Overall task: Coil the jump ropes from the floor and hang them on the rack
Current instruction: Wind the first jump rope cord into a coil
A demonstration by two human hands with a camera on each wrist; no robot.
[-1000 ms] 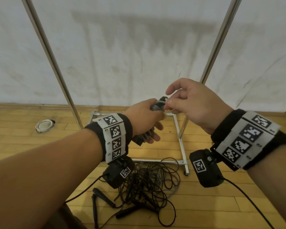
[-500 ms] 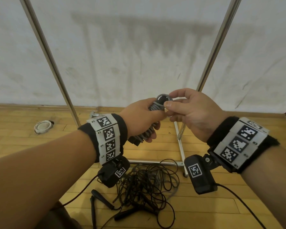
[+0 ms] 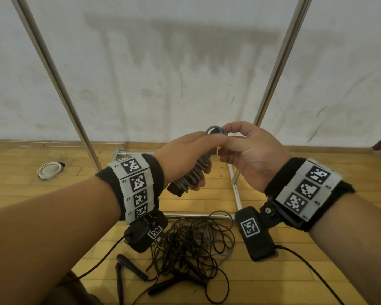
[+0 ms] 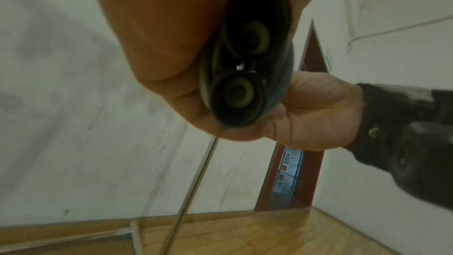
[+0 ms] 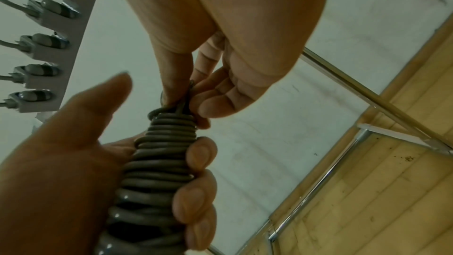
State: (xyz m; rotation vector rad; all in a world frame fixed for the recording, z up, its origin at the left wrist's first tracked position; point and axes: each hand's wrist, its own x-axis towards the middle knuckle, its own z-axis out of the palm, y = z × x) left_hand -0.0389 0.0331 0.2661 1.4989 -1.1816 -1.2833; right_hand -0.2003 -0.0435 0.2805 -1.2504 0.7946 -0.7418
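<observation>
A grey jump rope (image 3: 195, 173) is wound in tight turns round its two handles, whose round ends (image 4: 239, 92) show in the left wrist view. My left hand (image 3: 185, 159) grips this bundle (image 5: 157, 162) at chest height in front of the rack. My right hand (image 3: 240, 146) pinches the last loop of cord (image 3: 215, 129) at the top end of the bundle (image 5: 182, 104). Several black jump ropes (image 3: 191, 243) lie tangled on the wooden floor below, with black handles (image 3: 131, 266) sticking out to the left.
The metal rack's two slanted poles (image 3: 53, 71) (image 3: 279, 58) rise on either side, with its base frame (image 3: 234, 186) on the floor behind the tangle. A row of grey hooks (image 5: 46, 42) shows overhead. A white ring-shaped object (image 3: 50, 170) lies far left by the wall.
My right hand has drawn the cord's end up and over the top of the bundle, forming a small loop there. Both hands have lifted slightly; the left keeps its grip.
</observation>
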